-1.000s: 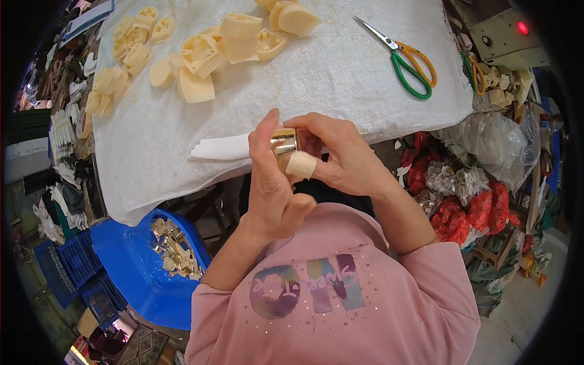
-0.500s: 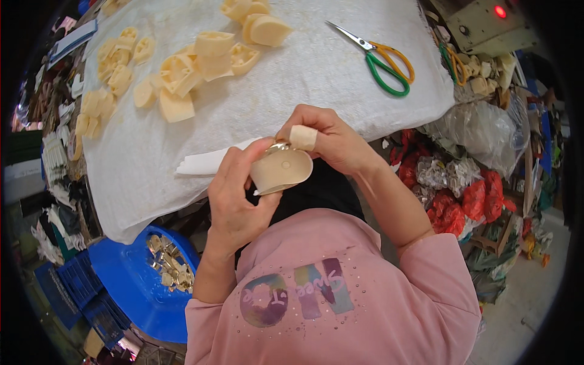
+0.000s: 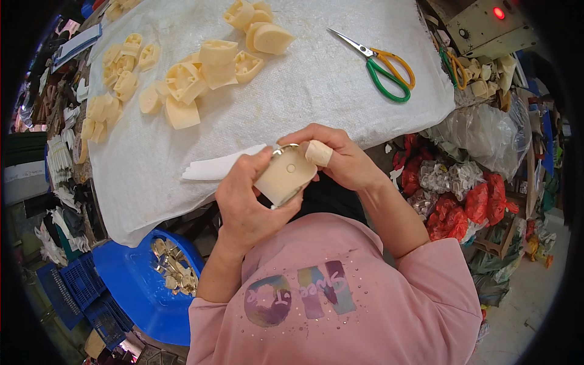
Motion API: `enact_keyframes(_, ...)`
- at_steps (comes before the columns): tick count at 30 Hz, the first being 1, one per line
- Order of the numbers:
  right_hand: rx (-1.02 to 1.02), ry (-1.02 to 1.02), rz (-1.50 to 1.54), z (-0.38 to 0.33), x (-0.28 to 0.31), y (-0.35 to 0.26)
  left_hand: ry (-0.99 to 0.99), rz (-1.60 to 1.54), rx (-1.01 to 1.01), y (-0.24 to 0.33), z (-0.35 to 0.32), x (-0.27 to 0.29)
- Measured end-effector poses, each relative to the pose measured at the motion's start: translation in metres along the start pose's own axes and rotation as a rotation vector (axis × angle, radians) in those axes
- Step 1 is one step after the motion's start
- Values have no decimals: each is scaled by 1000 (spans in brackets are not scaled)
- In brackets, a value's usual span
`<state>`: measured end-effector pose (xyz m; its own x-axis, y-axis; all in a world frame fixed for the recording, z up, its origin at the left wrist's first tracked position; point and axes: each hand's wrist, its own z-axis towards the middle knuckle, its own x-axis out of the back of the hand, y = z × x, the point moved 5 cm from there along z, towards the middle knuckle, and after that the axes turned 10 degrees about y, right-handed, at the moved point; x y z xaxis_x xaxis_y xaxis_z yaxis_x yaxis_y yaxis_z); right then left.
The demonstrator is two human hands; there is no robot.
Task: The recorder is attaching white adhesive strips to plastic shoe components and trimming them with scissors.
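My left hand [image 3: 246, 204] cups the cream block [image 3: 285, 176] from below; my right hand [image 3: 340, 159] pinches its top edge, long axis tilting up-right.

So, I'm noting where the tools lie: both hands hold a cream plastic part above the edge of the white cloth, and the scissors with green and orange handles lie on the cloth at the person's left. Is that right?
Not quite. The scissors lie on the white cloth at the person's right, not the left, as the head view shows. The rest holds: the left hand and the right hand both hold the cream plastic part above the cloth's edge.
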<state>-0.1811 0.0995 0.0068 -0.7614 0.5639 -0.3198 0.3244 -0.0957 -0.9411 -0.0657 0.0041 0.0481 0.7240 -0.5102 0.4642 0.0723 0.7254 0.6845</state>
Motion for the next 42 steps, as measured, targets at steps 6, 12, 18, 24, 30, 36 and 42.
enact_keyframes(6, 453, 293, -473, -7, -13, -8, 73, 79, 24, 2, -6, -7)
enact_keyframes(12, 77, 248, 90, -5, -14, 24, 165, 116, -26, -2, -6, -6)
enact_keyframes(18, 52, 213, 100, -17, -22, 13, 198, 119, -100, -3, -8, -7)
enact_keyframes(24, 352, 300, -358, -19, -36, 8, 250, 164, -151, -6, -12, -7)
enact_keyframes(30, 63, 217, 136, -9, -30, 30, 190, 92, -28, -10, -11, -6)
enact_keyframes(36, 168, 110, -40, -5, -8, 20, 170, -307, 414, -34, -13, -9)
enact_keyframes(42, 418, -9, -424, -4, -14, -10, -406, -1119, 901, -21, -23, -28)
